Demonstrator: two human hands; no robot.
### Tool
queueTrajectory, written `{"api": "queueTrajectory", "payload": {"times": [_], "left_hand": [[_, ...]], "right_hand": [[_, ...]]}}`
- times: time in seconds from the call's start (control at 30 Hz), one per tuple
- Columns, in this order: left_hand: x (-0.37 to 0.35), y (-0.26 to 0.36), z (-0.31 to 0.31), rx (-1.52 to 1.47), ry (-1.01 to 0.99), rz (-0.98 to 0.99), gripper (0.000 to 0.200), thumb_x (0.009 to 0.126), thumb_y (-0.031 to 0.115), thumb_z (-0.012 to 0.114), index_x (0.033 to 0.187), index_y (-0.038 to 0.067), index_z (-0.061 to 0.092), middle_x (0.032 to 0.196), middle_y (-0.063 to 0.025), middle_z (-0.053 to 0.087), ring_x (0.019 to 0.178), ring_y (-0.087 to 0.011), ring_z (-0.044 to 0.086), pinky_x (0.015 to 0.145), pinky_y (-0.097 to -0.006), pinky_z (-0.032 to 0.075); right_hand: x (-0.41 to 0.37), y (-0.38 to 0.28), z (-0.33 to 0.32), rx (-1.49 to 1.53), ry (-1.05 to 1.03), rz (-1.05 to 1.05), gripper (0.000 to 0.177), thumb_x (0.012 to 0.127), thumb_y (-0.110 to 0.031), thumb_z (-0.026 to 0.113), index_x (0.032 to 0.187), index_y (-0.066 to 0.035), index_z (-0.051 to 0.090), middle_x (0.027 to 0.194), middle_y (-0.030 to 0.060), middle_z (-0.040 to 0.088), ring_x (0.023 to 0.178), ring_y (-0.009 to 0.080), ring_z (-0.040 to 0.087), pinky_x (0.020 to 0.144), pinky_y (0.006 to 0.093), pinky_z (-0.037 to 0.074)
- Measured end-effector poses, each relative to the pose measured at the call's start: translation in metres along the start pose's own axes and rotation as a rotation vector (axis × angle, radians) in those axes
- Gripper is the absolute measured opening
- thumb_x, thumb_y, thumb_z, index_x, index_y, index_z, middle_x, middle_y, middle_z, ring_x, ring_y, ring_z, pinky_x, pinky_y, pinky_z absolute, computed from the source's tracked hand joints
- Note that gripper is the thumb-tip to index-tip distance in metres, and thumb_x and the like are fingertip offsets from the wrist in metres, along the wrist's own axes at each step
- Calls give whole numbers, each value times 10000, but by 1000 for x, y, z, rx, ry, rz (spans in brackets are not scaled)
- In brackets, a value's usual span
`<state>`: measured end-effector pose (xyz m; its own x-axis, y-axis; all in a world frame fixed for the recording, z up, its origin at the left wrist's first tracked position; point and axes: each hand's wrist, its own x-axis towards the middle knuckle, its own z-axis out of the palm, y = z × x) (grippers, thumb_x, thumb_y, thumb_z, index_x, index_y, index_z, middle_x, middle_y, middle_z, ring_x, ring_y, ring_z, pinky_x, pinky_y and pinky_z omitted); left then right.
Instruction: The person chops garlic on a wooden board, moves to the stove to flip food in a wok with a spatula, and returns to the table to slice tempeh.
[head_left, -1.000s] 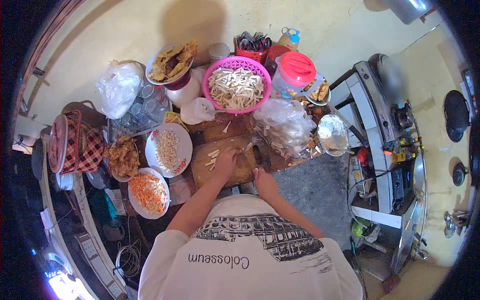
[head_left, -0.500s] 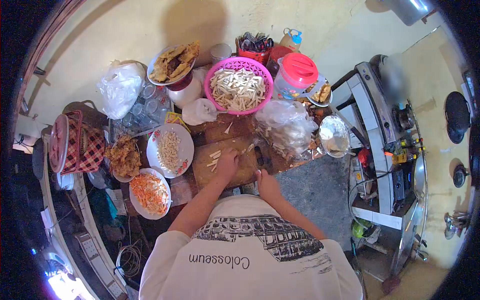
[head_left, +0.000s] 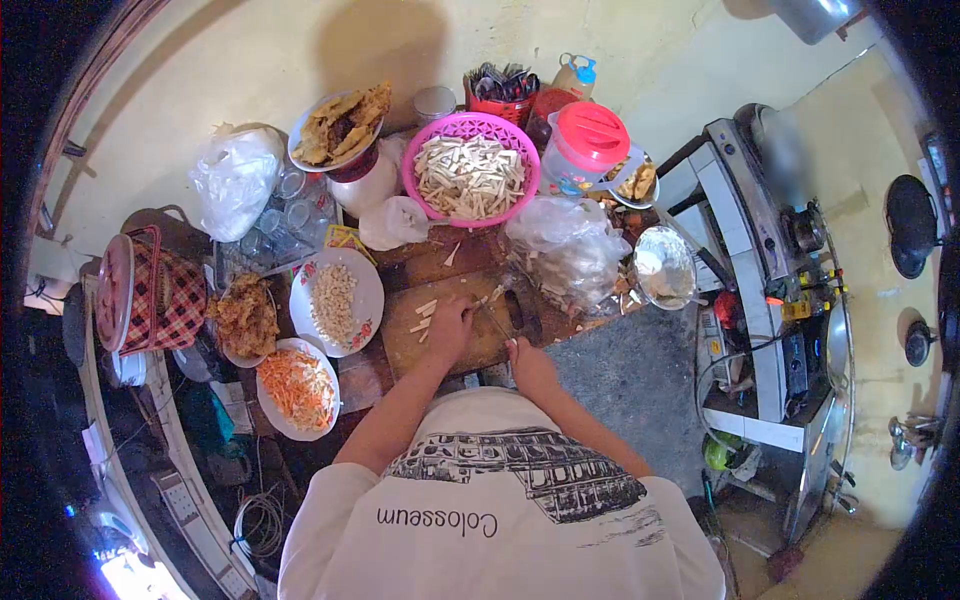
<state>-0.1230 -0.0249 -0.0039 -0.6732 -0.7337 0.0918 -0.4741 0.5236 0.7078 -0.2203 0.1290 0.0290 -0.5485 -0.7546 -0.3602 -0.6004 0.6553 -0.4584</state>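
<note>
My left hand (head_left: 452, 325) lies closed on the wooden cutting board (head_left: 405, 350). Its fingers hide what they hold; small pale pieces (head_left: 494, 294) show just past the fingertips. In my right hand (head_left: 532, 366) is a knife (head_left: 495, 321), gripped by the handle at the board's near edge. The blade slants up and left toward my left fingers. Several cut pale sticks (head_left: 424, 318) lie on the board left of my left hand. Beyond the board, a pink basket (head_left: 412, 200) holds many similar sticks.
At left are a plate of pale diced pieces (head_left: 333, 303), a plate of orange and white shreds (head_left: 298, 388) and fried food (head_left: 245, 315). Plastic bags (head_left: 570, 250), a metal bowl (head_left: 665, 267) and a red-lidded pitcher (head_left: 590, 145) stand at right. A stove (head_left: 748, 190) is farther right.
The knife blade now shows between my hands, where it was hard to see before. Both hands stay in nearly the same place, and the whole view has shifted slightly.
</note>
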Motion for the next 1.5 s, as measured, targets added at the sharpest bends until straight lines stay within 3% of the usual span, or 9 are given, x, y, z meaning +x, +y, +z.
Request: {"api": "queueTrajectory", "payload": {"times": [0.1,0.4,0.7,0.8,0.9,1.5], "left_hand": [[-3,-1,0,-22,109,97,122,756,71,583,854,24,640,878,-175,596,849,-351,549,778,-420,443],[-2,7,-6,-14,-12,-116,123,776,94,581,854,19,640,871,-165,607,848,-353,548,788,-423,436],[-1,-8,7,-46,107,27,96,765,93,596,834,43,640,857,-164,603,858,-348,550,783,-419,436],[-2,-2,-2,-44,57,15,103,770,116,605,828,38,639,854,-167,601,851,-350,552,784,-422,433],[-5,5,-7,13,34,-149,124,779,135,603,822,24,638,850,-174,597,843,-354,553,782,-429,432],[-3,0,-5,24,58,-30,122,753,107,614,831,21,651,821,-197,608,813,-364,566,761,-434,445]], "right_hand": [[1,1,0,-14,8,-11,387,952,-360,341,946,-14,512,743,253,610,701,433,598,595,529,465],[-11,5,-7,-8,14,-22,377,950,-359,345,941,-19,507,728,251,605,673,436,589,595,539,450],[-2,5,3,-19,26,-33,373,949,-364,350,922,-24,503,706,249,601,666,439,589,574,538,452],[-6,-1,-5,-16,33,-48,373,951,-360,347,915,-21,498,698,247,600,661,437,589,571,540,450],[-11,-1,-9,-22,19,-67,381,951,-364,345,916,-17,499,696,245,601,669,435,592,576,536,454],[-6,4,-1,-60,-40,-45,390,954,-377,321,965,-35,506,761,237,619,718,416,608,616,529,468]]}}
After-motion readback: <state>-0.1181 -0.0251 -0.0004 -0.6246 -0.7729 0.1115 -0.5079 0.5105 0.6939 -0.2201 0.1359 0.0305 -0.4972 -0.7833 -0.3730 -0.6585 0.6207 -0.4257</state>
